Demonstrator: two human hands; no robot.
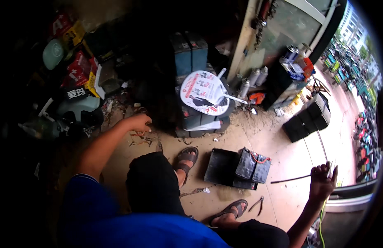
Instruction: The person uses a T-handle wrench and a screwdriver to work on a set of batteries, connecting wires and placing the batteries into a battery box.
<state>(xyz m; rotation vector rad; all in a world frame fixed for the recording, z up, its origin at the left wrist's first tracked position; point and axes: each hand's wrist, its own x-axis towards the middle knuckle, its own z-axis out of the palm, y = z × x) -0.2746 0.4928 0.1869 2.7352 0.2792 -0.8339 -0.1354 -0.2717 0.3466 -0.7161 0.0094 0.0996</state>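
Note:
My left hand [138,122] is stretched out low over scattered scraps on the floor, its fingers bent and apart, with nothing visible in them. Off to the right, my right hand [322,182] is closed round a thin dark cable [291,179], whose end sticks out to the left. A yellow-green cord [322,223] hangs below that hand. Between my feet and the right hand lie an open black battery case [220,167] and a block of dark batteries [253,165] with a red wire on top, set partly over the case. Pliers [258,204] lie on the tiles beside my right sandal.
Stacked batteries [188,53] stand ahead, topped by a white printed hand fan [203,91]. Spray cans [254,77] and a cluttered box [284,87] sit by the door frame. A black case [308,118] stands at the right; boxes [80,74] and debris crowd the dark left.

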